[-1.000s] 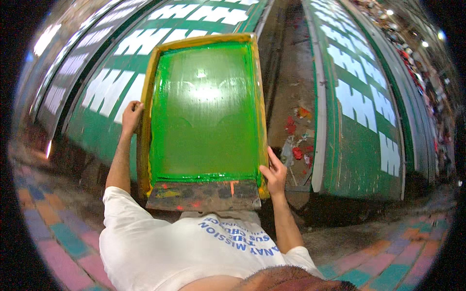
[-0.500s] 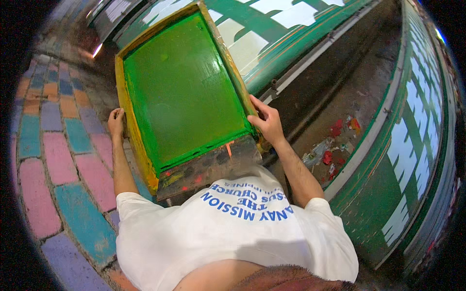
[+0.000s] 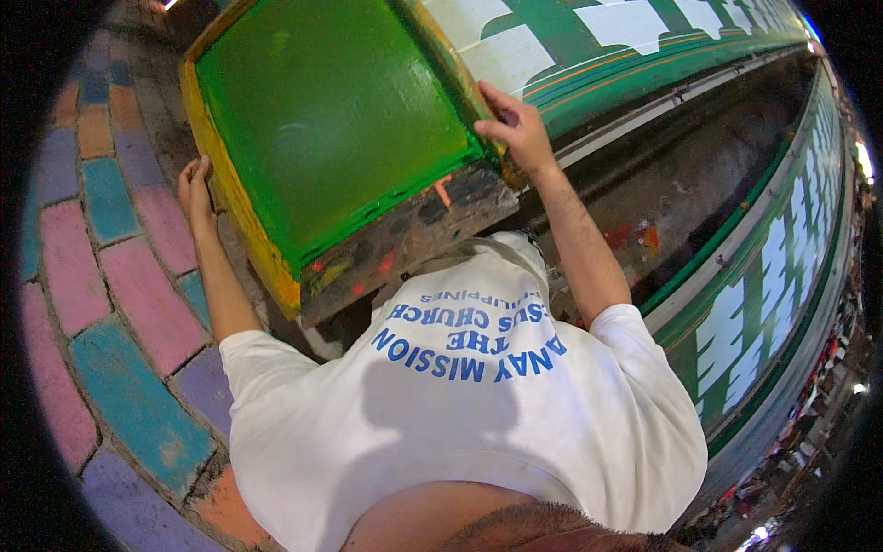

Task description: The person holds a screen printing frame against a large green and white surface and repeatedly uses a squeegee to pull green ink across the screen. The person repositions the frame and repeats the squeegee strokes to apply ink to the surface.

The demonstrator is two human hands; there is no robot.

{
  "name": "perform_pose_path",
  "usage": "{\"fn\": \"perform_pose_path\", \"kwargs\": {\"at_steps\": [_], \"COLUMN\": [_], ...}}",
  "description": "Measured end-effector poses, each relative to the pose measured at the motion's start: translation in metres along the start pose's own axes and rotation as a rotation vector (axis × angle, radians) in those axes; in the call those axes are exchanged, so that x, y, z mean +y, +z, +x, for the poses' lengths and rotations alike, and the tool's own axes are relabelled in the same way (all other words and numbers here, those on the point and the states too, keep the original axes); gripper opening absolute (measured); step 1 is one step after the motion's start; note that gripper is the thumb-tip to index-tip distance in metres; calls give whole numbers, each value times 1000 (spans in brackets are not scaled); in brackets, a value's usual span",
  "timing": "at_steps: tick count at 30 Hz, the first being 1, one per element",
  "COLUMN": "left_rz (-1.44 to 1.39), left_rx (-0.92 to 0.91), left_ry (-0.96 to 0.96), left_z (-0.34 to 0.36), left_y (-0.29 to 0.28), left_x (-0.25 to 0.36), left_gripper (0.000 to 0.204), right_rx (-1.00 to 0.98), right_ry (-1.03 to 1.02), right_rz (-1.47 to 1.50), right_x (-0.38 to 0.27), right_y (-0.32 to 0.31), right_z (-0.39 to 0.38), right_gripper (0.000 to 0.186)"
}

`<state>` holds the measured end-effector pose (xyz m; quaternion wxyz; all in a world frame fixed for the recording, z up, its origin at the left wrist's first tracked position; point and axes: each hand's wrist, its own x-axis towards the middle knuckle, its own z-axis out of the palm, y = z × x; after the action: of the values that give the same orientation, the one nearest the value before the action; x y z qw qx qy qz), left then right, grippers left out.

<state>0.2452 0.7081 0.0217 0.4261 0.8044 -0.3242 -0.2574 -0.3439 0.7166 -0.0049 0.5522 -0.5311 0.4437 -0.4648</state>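
Observation:
A screen printing frame [image 3: 331, 129] fills the upper middle of the head view, its mesh green and its wooden sides yellow. My right hand [image 3: 520, 135] grips the right side close to the near corner, thumb over the rim. On the left side, my left hand [image 3: 196, 191] is curled against the yellow wood, its fingertips partly hidden by the frame. Along the near end runs a dark, paint-stained board [image 3: 405, 235] with orange and red marks. It lies just in front of my white shirt.
Beyond the frame and to its right stretches a long green table [image 3: 625, 74] with white printed shapes. Another green printed surface [image 3: 736, 340] stands at the right. Between them is a dark floor strip with red scraps [image 3: 648, 235]. Painted bricks [image 3: 138, 285] in pink, teal and purple cover the left floor.
The frame and both hands sit higher in the picture, and the frame's far end has left the view. The surroundings have shifted as my view turned. Both hands stay at the frame's sides.

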Motion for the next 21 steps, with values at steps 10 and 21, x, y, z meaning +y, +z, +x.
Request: {"fn": "perform_pose_path", "kwargs": {"at_steps": [10,21], "left_rz": [-22,212], "left_rx": [65,135], "left_ry": [105,28], "left_z": [-17,-76], "left_y": [144,226], "left_x": [38,80], "left_gripper": [59,54], "right_rx": [-69,-69], "right_ry": [39,135], "right_rz": [3,158], "right_x": [36,49], "right_y": [-158,-242], "right_z": [97,103], "right_gripper": [72,76]}}
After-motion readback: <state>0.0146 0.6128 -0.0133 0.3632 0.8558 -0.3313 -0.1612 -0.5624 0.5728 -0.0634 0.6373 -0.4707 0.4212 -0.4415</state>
